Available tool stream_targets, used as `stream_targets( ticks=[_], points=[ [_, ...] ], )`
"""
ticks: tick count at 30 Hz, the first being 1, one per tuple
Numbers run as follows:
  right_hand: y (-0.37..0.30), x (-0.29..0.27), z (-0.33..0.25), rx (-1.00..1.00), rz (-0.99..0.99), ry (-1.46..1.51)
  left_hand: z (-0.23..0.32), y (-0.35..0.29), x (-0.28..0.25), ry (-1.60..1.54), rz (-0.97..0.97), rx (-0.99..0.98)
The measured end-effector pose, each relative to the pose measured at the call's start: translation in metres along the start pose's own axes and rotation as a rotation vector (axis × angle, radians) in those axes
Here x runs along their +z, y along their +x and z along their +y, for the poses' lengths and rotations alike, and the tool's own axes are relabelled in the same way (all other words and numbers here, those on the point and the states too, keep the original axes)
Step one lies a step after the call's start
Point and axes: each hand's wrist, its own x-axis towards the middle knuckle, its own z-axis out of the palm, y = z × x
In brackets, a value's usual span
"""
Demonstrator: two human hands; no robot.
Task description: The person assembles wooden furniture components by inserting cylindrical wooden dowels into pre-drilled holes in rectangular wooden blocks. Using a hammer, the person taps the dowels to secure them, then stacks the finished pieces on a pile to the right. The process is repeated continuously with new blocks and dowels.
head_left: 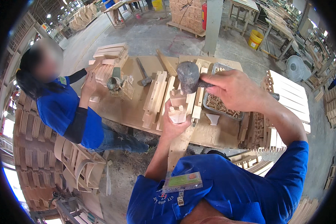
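Observation:
My right hand is wrapped round the handle of a black rubber mallet, whose head hangs over the far end of a pale wooden piece. From below, my left hand grips that piece, its fingers and thumb on either side. Short dowels stick up from the wood's near end. Whether the mallet touches it, I cannot tell. Just right of the piece, a clear plastic bin holds many loose wooden dowels. Long notched wooden rails lie to the left of my left hand.
A hammer lies on the cardboard-covered table. At the left, a co-worker in blue handles stacked slats beside a small can. White-topped boards are stacked at the right. Beyond the table rises a grey post.

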Motion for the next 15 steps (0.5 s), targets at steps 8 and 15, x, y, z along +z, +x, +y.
stream_targets(
  ticks=[8,15],
  points=[
    [0.035,-0.019,-0.029,-0.126,0.699,0.294,0.004,0.001,0.009,0.034,0.006,-0.034],
    [0.035,-0.022,-0.015,0.06,-0.138,-0.053,0.004,0.0,0.007,0.02,0.012,-0.008]
  ],
)
